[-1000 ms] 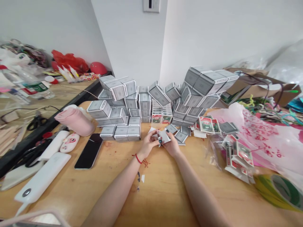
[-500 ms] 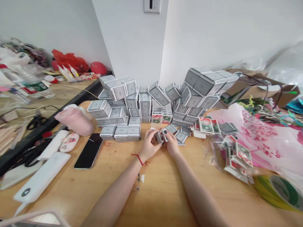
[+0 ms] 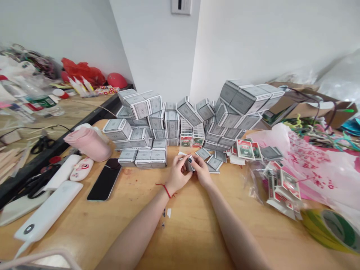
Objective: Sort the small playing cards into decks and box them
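At the middle of the table, my left hand (image 3: 179,174) is closed on a small piece with a grey patterned back, seemingly a folded playing card (image 3: 187,164). From the other side, my right hand (image 3: 201,171) pinches the same piece near its top, and its fingers hide much of it. Flat grey-backed playing cards (image 3: 215,163) lie just beyond my right hand. Behind both hands rises a stepped structure of grey card blocks (image 3: 172,122), with two upright card boxes (image 3: 192,138) at its centre.
A black phone (image 3: 104,180), a white power bank (image 3: 50,210) and a pink rolled pouch (image 3: 89,143) lie left. To the right are opened card boxes (image 3: 285,187), a pink-printed plastic bag (image 3: 306,153) and a yellow-green tape roll (image 3: 317,228). Paper scraps (image 3: 169,213) lie between my forearms.
My right fingers have shifted slightly left, closer to my left fingers, and now cover more of the folded card. The surrounding stacks and objects stay as they were.
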Motion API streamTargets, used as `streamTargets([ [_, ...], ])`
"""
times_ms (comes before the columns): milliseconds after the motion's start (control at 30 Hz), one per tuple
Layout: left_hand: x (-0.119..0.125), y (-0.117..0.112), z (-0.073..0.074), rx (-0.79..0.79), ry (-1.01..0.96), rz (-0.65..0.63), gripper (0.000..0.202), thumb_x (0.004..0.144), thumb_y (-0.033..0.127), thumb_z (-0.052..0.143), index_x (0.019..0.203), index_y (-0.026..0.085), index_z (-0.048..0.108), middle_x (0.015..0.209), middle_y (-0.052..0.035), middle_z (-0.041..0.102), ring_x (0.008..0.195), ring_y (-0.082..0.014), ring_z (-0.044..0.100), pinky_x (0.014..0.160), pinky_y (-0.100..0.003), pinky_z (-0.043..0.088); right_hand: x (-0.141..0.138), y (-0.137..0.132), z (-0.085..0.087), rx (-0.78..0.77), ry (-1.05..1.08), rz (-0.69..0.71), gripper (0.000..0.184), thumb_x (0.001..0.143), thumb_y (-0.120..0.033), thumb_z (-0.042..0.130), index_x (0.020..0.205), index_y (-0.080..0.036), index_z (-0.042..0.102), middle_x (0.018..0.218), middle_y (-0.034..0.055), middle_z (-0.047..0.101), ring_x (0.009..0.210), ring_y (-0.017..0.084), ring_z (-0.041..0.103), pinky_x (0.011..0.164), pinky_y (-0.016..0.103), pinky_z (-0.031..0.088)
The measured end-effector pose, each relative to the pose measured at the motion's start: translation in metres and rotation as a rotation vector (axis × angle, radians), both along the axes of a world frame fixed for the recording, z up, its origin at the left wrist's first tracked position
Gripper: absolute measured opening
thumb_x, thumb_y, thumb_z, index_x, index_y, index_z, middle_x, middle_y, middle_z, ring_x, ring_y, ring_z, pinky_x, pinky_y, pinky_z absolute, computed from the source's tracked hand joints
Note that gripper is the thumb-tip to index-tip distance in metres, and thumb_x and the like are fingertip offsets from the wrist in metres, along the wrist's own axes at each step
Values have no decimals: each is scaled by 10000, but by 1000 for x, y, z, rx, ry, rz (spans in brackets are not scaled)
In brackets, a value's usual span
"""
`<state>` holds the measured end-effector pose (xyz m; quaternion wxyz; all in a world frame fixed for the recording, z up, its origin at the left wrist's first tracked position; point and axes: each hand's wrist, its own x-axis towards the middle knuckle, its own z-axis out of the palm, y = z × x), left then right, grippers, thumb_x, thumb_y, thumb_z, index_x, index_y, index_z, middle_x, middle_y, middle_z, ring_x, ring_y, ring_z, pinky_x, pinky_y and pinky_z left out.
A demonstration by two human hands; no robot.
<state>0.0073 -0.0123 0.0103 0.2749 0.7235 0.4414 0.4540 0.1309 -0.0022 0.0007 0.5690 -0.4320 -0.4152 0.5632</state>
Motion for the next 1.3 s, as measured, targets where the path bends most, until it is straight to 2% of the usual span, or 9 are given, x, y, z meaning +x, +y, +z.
streamTargets([
  [200, -1, 1, -1, 39, 61, 13, 641, 626, 40, 528, 1219, 256, 416, 1114, -66, 406, 948, -176, 509, 835, -316, 459, -1, 0, 0, 68, 28, 88, 335, 682, -369, 629, 972, -221, 550, 925, 26, 608, 852, 180, 543, 795, 312, 419],
  [367, -2, 2, -3, 49, 77, 21, 659, 608, 18, 516, 1218, 244, 412, 1134, -73, 400, 1052, -204, 467, 900, -340, 427, -1, 0, -5, 29, 105, 146, 348, 667, -364, 649, 965, -227, 533, 899, 17, 605, 797, 165, 555, 746, 302, 437],
  [567, -1, 1, -4, 70, 91, 19, 647, 604, 23, 530, 1203, 244, 426, 1159, -75, 405, 1094, -216, 442, 936, -363, 399, -2, -1, -4, -53, 149, 219, 357, 662, -391, 647, 951, -232, 510, 741, -4, 611, 669, 158, 568, 650, 310, 459],
  [933, -2, -1, -1, 74, 78, -44, 605, 660, 66, 533, 1223, 253, 414, 1182, -72, 400, 1100, -214, 432, 953, -378, 384, -3, -3, 2, -88, 282, 169, 341, 617, -267, 687, 898, -238, 496, 731, -22, 606, 614, 148, 570, 606, 294, 449],
  [1133, -2, -1, -1, 88, 64, -107, 565, 692, 68, 505, 1216, 263, 425, 1177, -72, 424, 1092, -203, 440, 907, -356, 428, -1, -1, 7, -123, 332, 228, 272, 563, -215, 697, 806, -202, 575, 713, -2, 615, 605, 156, 555, 630, 306, 441],
  [1300, -1, 0, -1, 97, 41, -168, 573, 685, 62, 503, 1220, 252, 424, 1217, -72, 418, 1143, -212, 402, 969, -379, 374, 3, 1, 5, -139, 335, 270, 243, 553, -200, 687, 785, -177, 616, 647, 7, 604, 579, 155, 535, 615, 299, 434],
])
